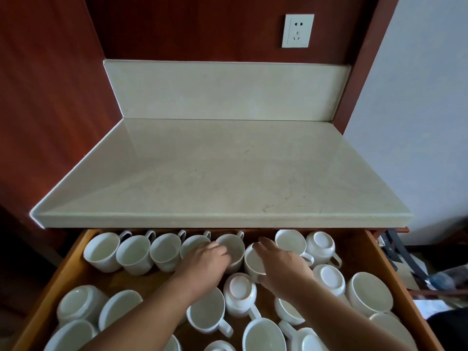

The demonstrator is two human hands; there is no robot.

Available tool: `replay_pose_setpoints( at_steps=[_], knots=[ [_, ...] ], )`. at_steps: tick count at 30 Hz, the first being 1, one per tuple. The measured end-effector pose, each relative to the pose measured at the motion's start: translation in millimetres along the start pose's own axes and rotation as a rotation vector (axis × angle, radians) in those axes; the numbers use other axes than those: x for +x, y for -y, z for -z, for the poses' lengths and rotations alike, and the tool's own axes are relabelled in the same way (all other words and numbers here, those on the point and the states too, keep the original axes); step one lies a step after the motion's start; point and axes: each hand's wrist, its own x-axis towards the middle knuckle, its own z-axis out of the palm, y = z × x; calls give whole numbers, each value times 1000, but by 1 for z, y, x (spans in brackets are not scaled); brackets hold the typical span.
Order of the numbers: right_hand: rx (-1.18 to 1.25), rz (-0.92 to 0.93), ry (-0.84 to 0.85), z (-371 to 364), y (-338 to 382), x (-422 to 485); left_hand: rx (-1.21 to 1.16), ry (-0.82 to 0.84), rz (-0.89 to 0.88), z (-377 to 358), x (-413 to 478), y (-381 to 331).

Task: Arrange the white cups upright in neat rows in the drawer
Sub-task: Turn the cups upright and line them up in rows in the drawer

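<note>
Glossy marble counter (pixel 222 168) over wooden drawer (pixel 83 239); right hand (pixel 281 264) grip pinching smooth cup (pixel 253 262); left hand (pixel 205 262) spread

Glossy white glazed ceramic cups (pixel 102 252) lie in an orange-brown, smooth wooden drawer (pixel 76 252). At twelve o'clock, a polished cream stone countertop (pixel 222 173) shines faintly; behind it, a matt reddish wood-grain panel (pixel 50 84).

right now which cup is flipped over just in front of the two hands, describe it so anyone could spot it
Start at the open wooden drawer under the stone countertop. Look between the two forearms, just nearer than the left hand and right hand. That upside-down cup shows a brownish-ringed base; the cups beside it are mouth-up.
</note>
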Motion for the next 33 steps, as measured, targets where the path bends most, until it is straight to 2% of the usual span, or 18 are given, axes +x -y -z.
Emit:
replay_pose_setpoints(
  at_steps=[5, 7, 11, 21, 25, 29, 33],
  knots=[
    [-3, -30, -24, -7, 2, -2, -110, -138, 134, 2, -21, 17],
    [4, -46, -28, -9, 3, -1, -82, -116, 182, 5, -32, 27],
    [-12, -44, -59, -14, 3, 2, -9, -40, 169, 3, -41, 39],
    [-22, -34, -88, -19, 2, 6, 27, -39, 163, -2, -43, 38],
    [-1, -47, -100, -19, 2, 5, -51, -85, 200, -1, -40, 29],
    [-1, -42, -115, -19, 2, 4, -119, -144, 123, 2, -19, 14],
    [-9, -47, -152, -22, 4, 2, -110, -83, 73, 3, 0, -7]
  ],
)
